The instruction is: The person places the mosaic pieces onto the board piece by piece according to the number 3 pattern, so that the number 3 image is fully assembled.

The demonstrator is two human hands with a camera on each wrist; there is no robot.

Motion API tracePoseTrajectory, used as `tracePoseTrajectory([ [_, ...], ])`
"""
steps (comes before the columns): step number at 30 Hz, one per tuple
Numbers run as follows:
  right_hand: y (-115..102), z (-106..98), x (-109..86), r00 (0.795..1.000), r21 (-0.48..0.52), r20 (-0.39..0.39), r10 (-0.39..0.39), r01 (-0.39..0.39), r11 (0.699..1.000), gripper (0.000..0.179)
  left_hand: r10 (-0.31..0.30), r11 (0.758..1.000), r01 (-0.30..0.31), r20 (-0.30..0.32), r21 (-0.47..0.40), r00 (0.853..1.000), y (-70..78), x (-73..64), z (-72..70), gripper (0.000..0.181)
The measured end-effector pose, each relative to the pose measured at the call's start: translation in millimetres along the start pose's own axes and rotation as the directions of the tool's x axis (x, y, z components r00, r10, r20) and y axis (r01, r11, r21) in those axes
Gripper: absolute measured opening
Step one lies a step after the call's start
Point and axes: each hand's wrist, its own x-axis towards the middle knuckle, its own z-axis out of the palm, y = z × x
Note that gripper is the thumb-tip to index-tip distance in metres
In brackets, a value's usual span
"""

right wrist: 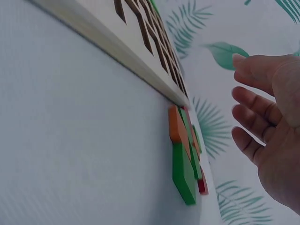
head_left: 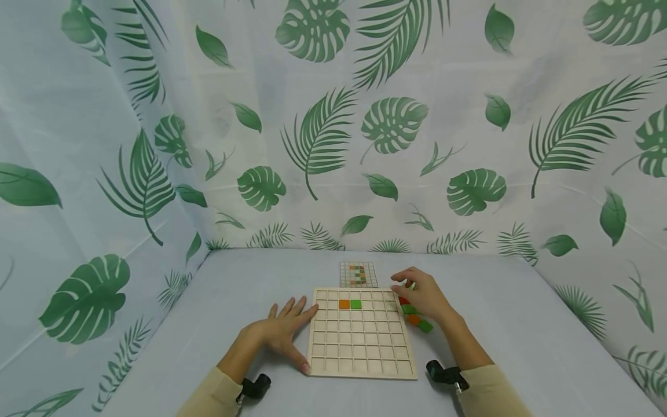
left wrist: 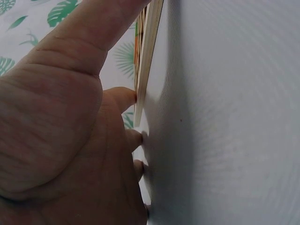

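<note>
- Near the board's far right corner hangs the right hand [head_left: 424,292], its fingers a little bent and its thumb and fingertips apart; I see nothing held in it.
- Close under that hand, by the board's right side, lie loose red, orange and green tiles [right wrist: 183,173]. From the fingertips they lie back toward the person. They make a slanting bunch whose near end points away from the board. Each tile looks square, so none has a clear long side. The right hand is much nearer to them than the left.
- Just left of the tiles lies the wooden board [head_left: 359,337], flat and full of little boxes.
- Two tiles sit side by side in its second row from the far edge: an orange square [head_left: 344,304] and a green square [head_left: 356,304].
- At the board's left side, the left hand [head_left: 283,327] has its fingers spread, thumb touching the near corner.
- Past the far edge lies a small card [head_left: 358,275] with a colored square pattern.
- I can read no words or brand names anywhere.
</note>
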Motion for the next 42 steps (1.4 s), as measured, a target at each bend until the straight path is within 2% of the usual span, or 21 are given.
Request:
tracePoseTrajectory([
  [8, 18.9, -18.4, -5.5, 0.999, 0.007, -0.020, 0.034, -0.034, 0.999, 0.030, -0.001, 1.000, 0.001, 0.000, 0.001, 1.000, 1.2, -0.7, -0.6, 0.138],
  [15, 26.6, -23.4, -7.9, 0.998, -0.008, -0.003, 0.061, -0.061, 0.998, 0.031, -0.004, 1.000, 0.004, 0.005, -0.005, 1.000, 0.9, -0.7, 0.3, 0.138],
  [23, 26.3, -20.0, -6.4, 0.995, -0.024, 0.062, 0.075, -0.074, 0.997, 0.025, -0.002, 1.000, 0.002, 0.001, 0.005, 1.000, -0.1, 0.8, 0.8, 0.139],
  [29, 23.5, -14.8, -5.7, 0.985, -0.027, 0.140, 0.104, -0.101, 0.995, 0.026, -0.004, 1.000, 0.004, -0.006, 0.001, 1.000, -1.3, 1.3, 0.9, 0.140],
  [34, 27.2, -11.3, -6.7, 0.980, -0.020, 0.182, 0.081, -0.078, 0.997, 0.022, 0.002, 1.000, -0.002, -0.008, -0.010, 1.000, -1.5, 0.7, 0.8, 0.138],
  [42, 34.2, -6.7, -5.6, 0.980, -0.024, 0.196, 0.033, -0.029, 0.999, 0.021, -0.004, 1.000, 0.004, -0.013, -0.015, 1.000, -2.0, 1.8, 1.8, 0.138],
])
